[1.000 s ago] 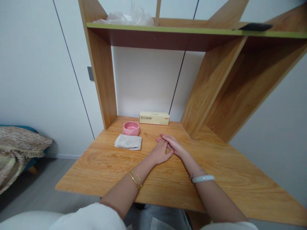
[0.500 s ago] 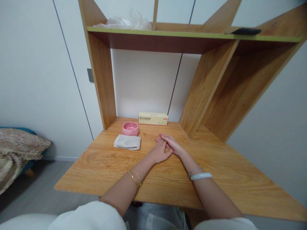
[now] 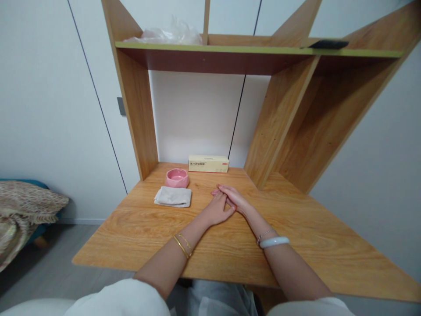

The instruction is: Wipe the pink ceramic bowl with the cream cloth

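Both my hands lie flat in the middle of the wooden desk [image 3: 138,228]. My left hand [image 3: 217,210] rests palm down with its fingers stretched out. My right hand [image 3: 235,199] lies across its fingertips, also flat and holding nothing. A folded grey cloth [image 3: 173,197] lies to the left of my hands. Behind the cloth stands a small pink bowl [image 3: 176,177]. A long cream box [image 3: 208,163] lies at the back against the wall.
A wooden shelf [image 3: 230,47] spans above the desk, with crumpled clear plastic [image 3: 167,34] on its left and a dark flat object [image 3: 328,44] on its right. Slanted wooden panels rise at the right. A patterned blanket [image 3: 23,210] lies at the far left.
My hands have stayed in place on the desk. Only the view has shifted slightly, moving everything a little to the left.
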Available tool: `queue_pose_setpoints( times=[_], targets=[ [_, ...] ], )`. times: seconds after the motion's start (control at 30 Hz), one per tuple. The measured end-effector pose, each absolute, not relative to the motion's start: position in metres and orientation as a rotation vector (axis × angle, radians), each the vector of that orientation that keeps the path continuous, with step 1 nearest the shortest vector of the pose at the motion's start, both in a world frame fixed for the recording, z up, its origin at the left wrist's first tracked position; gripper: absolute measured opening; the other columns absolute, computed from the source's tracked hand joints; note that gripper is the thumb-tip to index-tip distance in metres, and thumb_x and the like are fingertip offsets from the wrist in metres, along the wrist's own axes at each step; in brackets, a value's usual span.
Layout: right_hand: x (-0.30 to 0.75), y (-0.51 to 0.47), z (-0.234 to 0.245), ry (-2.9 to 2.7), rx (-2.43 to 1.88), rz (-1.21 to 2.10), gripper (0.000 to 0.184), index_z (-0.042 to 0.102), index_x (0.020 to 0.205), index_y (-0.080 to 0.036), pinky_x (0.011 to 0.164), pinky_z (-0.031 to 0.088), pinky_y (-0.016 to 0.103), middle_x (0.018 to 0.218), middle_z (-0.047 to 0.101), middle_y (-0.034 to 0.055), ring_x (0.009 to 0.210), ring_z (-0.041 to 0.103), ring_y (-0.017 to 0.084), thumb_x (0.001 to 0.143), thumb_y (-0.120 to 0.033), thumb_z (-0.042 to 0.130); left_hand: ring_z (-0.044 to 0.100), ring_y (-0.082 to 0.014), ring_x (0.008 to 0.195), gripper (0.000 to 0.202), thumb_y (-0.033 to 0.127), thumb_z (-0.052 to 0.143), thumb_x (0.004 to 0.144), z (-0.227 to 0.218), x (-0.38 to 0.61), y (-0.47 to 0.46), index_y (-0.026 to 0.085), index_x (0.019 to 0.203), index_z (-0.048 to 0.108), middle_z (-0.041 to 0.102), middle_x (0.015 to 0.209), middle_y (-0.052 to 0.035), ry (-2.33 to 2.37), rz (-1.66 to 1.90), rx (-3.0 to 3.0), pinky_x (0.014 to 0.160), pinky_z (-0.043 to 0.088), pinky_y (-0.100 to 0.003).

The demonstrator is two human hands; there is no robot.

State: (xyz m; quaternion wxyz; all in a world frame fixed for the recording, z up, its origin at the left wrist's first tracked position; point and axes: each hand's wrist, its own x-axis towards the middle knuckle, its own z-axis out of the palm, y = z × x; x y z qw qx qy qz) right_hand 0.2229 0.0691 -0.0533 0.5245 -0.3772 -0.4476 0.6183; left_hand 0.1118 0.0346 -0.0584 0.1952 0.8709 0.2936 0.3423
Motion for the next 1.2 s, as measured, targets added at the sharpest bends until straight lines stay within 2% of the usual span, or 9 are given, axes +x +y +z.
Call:
queue_pose_setpoints(
  times=[0.33,0.5,0.6,0.8,0.93,1.0,1.1,1.2],
  targets=[
    [0.223,0.072,-0.061,-1.095,-0.895,1.454,0.007,0.059,0.074,-0.016,0.065,0.049,0.026,0.061,0.067,0.0036,0.062,0.063,0.014,0.071,-0.022,0.06,0.035,-0.0203,0.122,0.044,0.019,0.039,0.08,-0.059,0.107,0.036,0.008,0.122,0.036,0.044,0.128,-0.0157,0.898,0.916,2.551,0.102,0.028,-0.039],
    [0.222,0.073,-0.061,-1.123,-0.884,1.414,0.012,0.061,0.071,-0.016,0.069,0.047,0.024,0.062,0.066,0.0009,0.066,0.062,0.013,0.065,-0.027,0.065,0.042,-0.0175,0.115,0.035,0.018,0.041,0.079,-0.048,0.096,0.033,0.013,0.114,0.045,0.05,0.121,-0.0102,0.948,0.912,2.669,0.1,0.03,-0.033],
    [0.222,0.073,-0.06,-1.148,-0.882,1.4,0.015,0.061,0.071,-0.016,0.07,0.047,0.024,0.066,0.067,0.0013,0.069,0.062,0.012,0.067,-0.03,0.063,0.046,-0.0175,0.108,0.03,0.017,0.042,0.079,-0.039,0.086,0.032,0.017,0.108,0.051,0.055,0.113,-0.0071,1.05,0.931,2.717,0.097,0.033,-0.033],
    [0.221,0.071,-0.061,-1.196,-0.944,1.361,0.016,0.06,0.077,-0.014,0.07,0.05,0.027,0.066,0.067,0.0063,0.066,0.063,0.014,0.074,-0.03,0.057,0.042,-0.0233,0.106,0.032,0.012,0.043,0.076,-0.023,0.048,0.042,0.02,0.106,0.053,0.054,0.115,-0.0055,1.503,1.081,2.619,0.092,0.031,-0.04],
    [0.22,0.071,-0.061,-1.266,-0.991,1.3,0.015,0.059,0.083,-0.014,0.069,0.051,0.027,0.068,0.066,0.0058,0.066,0.063,0.013,0.075,-0.026,0.056,0.036,-0.0294,0.109,0.032,0.018,0.038,0.08,-0.012,0.014,0.05,0.018,0.109,0.052,0.048,0.12,-0.0094,1.916,1.246,2.34,0.09,0.027,-0.047],
    [0.219,0.071,-0.061,-1.326,-1.006,1.253,0.017,0.059,0.088,-0.015,0.069,0.051,0.027,0.068,0.064,0.0039,0.065,0.062,0.012,0.074,-0.025,0.056,0.038,-0.0286,0.107,0.032,0.021,0.04,0.079,-0.009,-0.001,0.053,0.022,0.108,0.053,0.049,0.117,-0.0067,2.177,1.299,2.082,0.089,0.029,-0.044],
    [0.212,0.07,-0.06,-1.452,-1.022,1.136,0.024,0.057,0.096,-0.018,0.07,0.049,0.027,0.071,0.061,0.0006,0.065,0.059,0.01,0.073,-0.025,0.055,0.038,-0.0314,0.105,0.032,0.026,0.039,0.08,-0.01,-0.019,0.058,0.019,0.107,0.055,0.048,0.114,-0.0107,2.366,1.315,1.827,0.084,0.032,-0.046],
    [0.195,0.065,-0.055,-1.619,-1.029,0.971,0.028,0.056,0.101,-0.02,0.077,0.046,0.03,0.085,0.059,0.0018,0.075,0.057,0.011,0.074,-0.025,0.053,0.041,-0.0322,0.103,0.032,0.029,0.041,0.079,-0.016,-0.027,0.064,0.018,0.103,0.058,0.05,0.11,-0.0122,2.393,1.275,1.75,0.083,0.035,-0.045]
  ],
)
